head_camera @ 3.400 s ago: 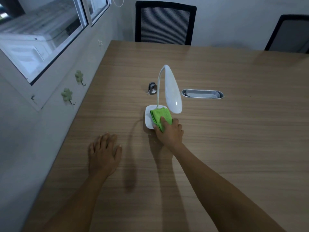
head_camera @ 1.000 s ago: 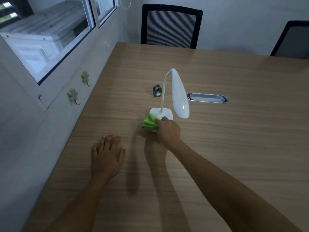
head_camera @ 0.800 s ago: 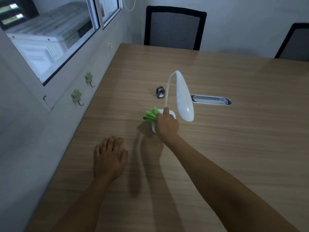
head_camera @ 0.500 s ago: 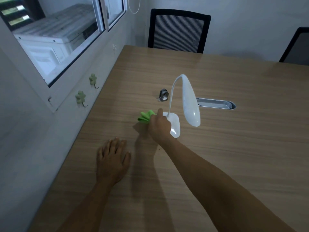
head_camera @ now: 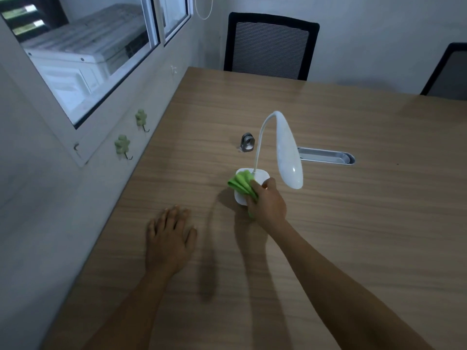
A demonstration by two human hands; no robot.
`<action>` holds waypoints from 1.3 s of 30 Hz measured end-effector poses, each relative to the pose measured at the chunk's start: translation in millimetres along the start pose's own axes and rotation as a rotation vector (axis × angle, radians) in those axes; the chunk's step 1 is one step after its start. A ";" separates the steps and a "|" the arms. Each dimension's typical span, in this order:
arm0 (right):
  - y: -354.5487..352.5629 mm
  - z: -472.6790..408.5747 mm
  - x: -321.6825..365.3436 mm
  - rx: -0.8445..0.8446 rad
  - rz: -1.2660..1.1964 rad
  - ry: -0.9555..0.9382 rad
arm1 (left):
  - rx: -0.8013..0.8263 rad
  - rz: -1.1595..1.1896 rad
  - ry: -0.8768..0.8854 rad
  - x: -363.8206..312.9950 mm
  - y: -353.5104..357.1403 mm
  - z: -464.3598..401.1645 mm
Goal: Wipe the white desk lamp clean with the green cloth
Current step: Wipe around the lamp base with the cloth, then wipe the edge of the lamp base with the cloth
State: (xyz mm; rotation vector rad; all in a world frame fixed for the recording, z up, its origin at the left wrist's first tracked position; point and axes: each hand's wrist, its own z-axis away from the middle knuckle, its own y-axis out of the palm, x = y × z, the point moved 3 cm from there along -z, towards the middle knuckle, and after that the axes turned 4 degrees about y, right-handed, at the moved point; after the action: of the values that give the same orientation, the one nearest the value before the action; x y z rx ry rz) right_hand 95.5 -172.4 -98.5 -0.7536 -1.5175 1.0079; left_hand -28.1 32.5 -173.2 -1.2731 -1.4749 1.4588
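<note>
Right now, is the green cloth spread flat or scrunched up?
Scrunched up: the green cloth bunches in folds under the right hand on the lamp base.

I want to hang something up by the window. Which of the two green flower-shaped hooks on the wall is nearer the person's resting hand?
The lower hook, closer to the camera. The other hook sits farther along the wall, away from the left hand.

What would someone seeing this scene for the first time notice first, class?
The bright green cloth stands out, bunched in the right hand against the base of the white desk lamp at mid-table. The left hand lies flat on the wooden table, nearer the wall.
</note>
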 end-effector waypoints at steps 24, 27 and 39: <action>-41.1 22.0 -145.6 0.025 0.286 -0.187 | 0.040 -0.046 0.025 2.8 3.9 -2.1; -32.5 21.3 -140.0 0.073 0.342 -0.183 | 0.025 -0.042 0.023 5.3 0.4 -2.0; 6.3 51.0 -131.6 0.158 0.213 -0.027 | 0.021 -0.030 0.026 5.1 -0.5 -1.6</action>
State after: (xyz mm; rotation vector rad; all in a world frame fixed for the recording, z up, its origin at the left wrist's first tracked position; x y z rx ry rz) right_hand 69.7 -295.4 -163.1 -0.8033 -1.3826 1.2856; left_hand -28.1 37.8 -173.3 -1.2478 -1.4518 1.4291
